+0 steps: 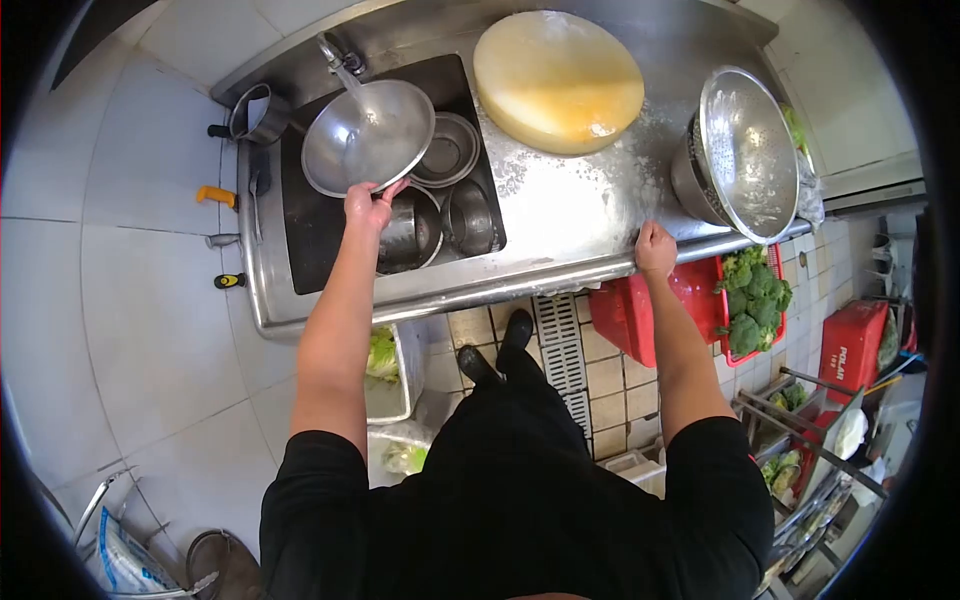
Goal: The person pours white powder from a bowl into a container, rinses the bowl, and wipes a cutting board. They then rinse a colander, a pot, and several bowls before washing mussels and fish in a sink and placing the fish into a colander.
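My left hand grips the near rim of a wide metal bowl, thumb and fingers at its edge. The bowl is tilted under the faucet, and water runs into it. Below it in the sink are a smaller round metal bowl and metal pots. My right hand is curled into a fist at the front edge of the steel counter, with nothing visible in it.
A thick round cutting board lies on the counter. Stacked metal bowls and a colander stand at the right. A small pot and knife handles are at the left. Below, a red crate holds broccoli; a white bin holds leafy greens.
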{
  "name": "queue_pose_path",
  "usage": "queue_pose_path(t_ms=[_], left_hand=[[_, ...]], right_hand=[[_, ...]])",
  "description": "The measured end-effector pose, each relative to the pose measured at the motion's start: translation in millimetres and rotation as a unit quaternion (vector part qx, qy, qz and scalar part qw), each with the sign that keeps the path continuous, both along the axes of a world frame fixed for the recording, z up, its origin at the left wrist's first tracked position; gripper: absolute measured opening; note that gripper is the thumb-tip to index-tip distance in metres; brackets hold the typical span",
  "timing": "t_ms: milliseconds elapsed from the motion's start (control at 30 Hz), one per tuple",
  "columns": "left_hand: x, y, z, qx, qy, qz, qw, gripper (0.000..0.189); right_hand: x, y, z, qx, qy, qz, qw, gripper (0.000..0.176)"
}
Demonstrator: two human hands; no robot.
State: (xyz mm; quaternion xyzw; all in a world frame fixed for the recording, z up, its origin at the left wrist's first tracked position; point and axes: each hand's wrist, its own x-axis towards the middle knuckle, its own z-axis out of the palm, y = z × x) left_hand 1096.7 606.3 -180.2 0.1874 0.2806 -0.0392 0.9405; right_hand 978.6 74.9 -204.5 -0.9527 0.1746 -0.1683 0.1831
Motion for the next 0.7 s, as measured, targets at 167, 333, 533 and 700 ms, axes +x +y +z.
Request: queue_pose_path(t_ms=[167,333,533,700], left_hand=[[7,-1,-10,0.011,-0.013,0.017,1.0,0.061],[2,0,-8,0.032,-0.015,0.015,0.999,0.061],[-22,4,10,0.075,-0.014,-0.006,0.997,0.061],[-83,-18,63,0.201,-0.003,-0.07,0.977,0.053]], right_hand=[[1,0,0,0.0,0.004,-0.007,1.0,0.038],[1,1,2,0.0,0.013,-0.009,1.0,0.038],[-1,2,7,0.015,0.025,-0.012,0.999,0.034],[-2,0,6,0.014,-0.008,0.0,1.0,0.035]])
